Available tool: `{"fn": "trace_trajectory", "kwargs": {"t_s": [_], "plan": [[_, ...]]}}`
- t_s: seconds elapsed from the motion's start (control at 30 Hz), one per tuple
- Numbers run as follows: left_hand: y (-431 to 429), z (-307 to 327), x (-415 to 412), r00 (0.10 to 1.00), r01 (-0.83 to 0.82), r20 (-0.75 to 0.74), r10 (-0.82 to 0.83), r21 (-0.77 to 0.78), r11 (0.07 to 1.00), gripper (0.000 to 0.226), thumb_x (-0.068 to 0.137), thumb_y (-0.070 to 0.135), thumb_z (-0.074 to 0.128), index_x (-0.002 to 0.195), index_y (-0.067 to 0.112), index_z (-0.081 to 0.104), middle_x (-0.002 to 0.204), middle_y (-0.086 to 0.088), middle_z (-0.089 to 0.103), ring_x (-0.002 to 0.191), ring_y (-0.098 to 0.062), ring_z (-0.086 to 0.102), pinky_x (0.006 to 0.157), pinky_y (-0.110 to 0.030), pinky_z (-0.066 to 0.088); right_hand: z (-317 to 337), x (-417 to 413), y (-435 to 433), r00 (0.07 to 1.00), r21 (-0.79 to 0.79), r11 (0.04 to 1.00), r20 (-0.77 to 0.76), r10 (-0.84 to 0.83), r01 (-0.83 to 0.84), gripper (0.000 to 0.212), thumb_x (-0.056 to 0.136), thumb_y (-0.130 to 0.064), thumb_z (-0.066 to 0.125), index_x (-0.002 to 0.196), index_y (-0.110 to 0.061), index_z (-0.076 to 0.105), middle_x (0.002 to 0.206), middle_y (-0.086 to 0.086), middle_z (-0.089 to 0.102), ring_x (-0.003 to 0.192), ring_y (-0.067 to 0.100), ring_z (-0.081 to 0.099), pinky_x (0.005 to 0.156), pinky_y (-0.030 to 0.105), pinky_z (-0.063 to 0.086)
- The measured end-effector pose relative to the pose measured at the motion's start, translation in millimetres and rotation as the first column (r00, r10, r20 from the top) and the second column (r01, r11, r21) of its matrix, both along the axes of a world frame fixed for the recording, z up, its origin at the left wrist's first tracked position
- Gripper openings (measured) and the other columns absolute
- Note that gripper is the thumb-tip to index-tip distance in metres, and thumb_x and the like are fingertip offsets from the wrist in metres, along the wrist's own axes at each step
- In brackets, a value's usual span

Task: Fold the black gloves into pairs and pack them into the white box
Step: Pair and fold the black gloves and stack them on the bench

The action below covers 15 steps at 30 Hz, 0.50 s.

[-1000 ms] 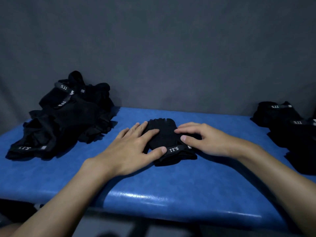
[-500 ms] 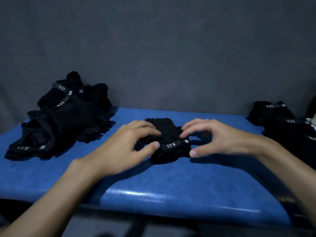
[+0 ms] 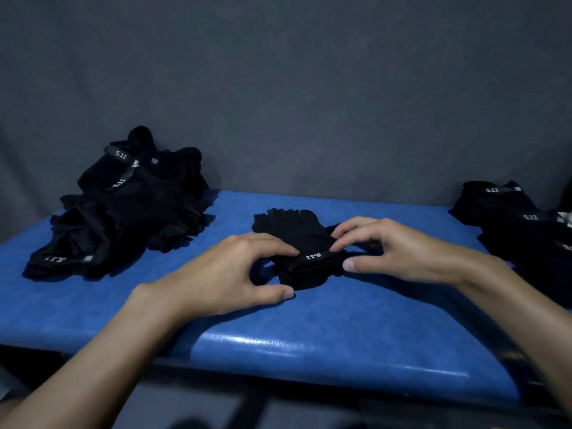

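A pair of black fingerless gloves (image 3: 294, 227) lies stacked in the middle of the blue table (image 3: 309, 329), its "5.11" wrist strap facing me. My left hand (image 3: 229, 270) pinches the cuff end from the left, index finger on top and thumb at the near edge. From the right, my right hand (image 3: 402, 249) pinches the same cuff end, fingertips on the strap and thumb at its side. I see no white box as such.
A loose heap of black gloves (image 3: 123, 212) fills the table's back left. A lower stack of black gloves (image 3: 507, 212) sits at the right edge, with a small pale patch (image 3: 565, 218) behind it. A grey backdrop stands behind the table.
Both hands were pressing flat on the glove pair. They have since lifted and curled, and now their fingertips and thumbs pinch its cuff end.
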<state>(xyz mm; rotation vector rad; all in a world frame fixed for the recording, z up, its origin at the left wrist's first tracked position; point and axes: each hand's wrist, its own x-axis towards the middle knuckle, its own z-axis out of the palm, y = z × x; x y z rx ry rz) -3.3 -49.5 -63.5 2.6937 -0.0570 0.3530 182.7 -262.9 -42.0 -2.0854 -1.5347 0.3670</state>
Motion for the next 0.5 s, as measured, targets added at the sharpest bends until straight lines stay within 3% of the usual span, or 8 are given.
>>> {"fn": "trace_trajectory", "kwargs": {"t_s": [0.1,0.17,0.23,0.33,0.4,0.5], "plan": [[0.5,-1.1,0.3,1.000,-0.017,-0.001,0.017,-0.018,1.000,0.067,0.072,0.061,0.073,0.133,0.037,0.056,0.125,0.026,0.057,0.120,0.007,0.051,0.103,-0.025,0.043,-3.0,-1.8,4.2,1.000,0.077,0.997,0.011,-0.002,0.001,0.012,0.093,-0.018,0.064,0.097,-0.023,0.074,0.116,-0.008,0.060,0.103,-0.002,0.058,0.088,0.007,0.038],[-1.2,-1.2,0.8,1.000,-0.013,0.023,0.014,-0.069,0.998,0.064,0.073,0.054,0.078,0.131,0.036,0.058,0.123,0.025,0.060,0.118,0.004,0.054,0.101,-0.027,0.045,-2.6,-5.5,6.7,1.000,0.144,0.990,0.026,-0.011,0.007,0.019,0.095,-0.017,0.060,0.083,-0.028,0.069,0.110,-0.006,0.062,0.094,0.002,0.059,0.081,0.007,0.040],[-4.5,-1.9,2.2,0.998,0.005,0.066,0.005,-0.153,0.988,0.047,0.077,0.038,0.080,0.121,0.032,0.065,0.113,0.021,0.067,0.108,-0.001,0.062,0.093,-0.028,0.048,-1.4,-5.8,8.7,0.999,0.190,0.981,0.015,-0.033,0.030,0.025,0.097,-0.021,0.056,0.074,-0.023,0.066,0.109,-0.007,0.062,0.089,0.013,0.059,0.075,0.013,0.043],[-10.5,-1.4,4.2,0.991,0.009,0.128,0.037,-0.342,0.940,0.012,0.089,0.020,0.071,0.101,0.025,0.071,0.093,0.007,0.073,0.087,-0.007,0.068,0.082,-0.027,0.052,0.0,-6.2,9.8,0.989,0.220,0.973,-0.146,-0.034,0.066,0.038,0.093,-0.040,0.051,0.081,-0.009,0.069,0.108,0.003,0.066,0.087,0.016,0.060,0.082,0.041,0.049],[-13.7,-0.4,6.6,0.981,0.004,0.171,0.093,-0.495,0.869,0.006,0.094,0.016,0.066,0.090,0.017,0.070,0.081,-0.002,0.073,0.074,-0.005,0.064,0.073,-0.022,0.050,1.2,-8.2,9.6,0.949,0.240,0.964,-0.313,-0.034,0.113,0.053,0.093,-0.049,0.049,0.097,-0.001,0.069,0.102,0.019,0.068,0.084,0.020,0.057,0.078,0.054,0.048],[-15.0,-1.4,12.9,0.961,-0.027,0.202,0.188,-0.611,0.791,0.024,0.096,0.023,0.063,0.078,0.008,0.066,0.065,-0.010,0.066,0.064,-0.011,0.056,0.062,-0.032,0.045,2.7,-11.5,6.6,0.883,0.299,0.949,-0.467,0.050,0.105,0.053,0.091,-0.049,0.052,0.105,0.000,0.068,0.099,0.014,0.071,0.088,0.017,0.061,0.079,0.031,0.049]]}}
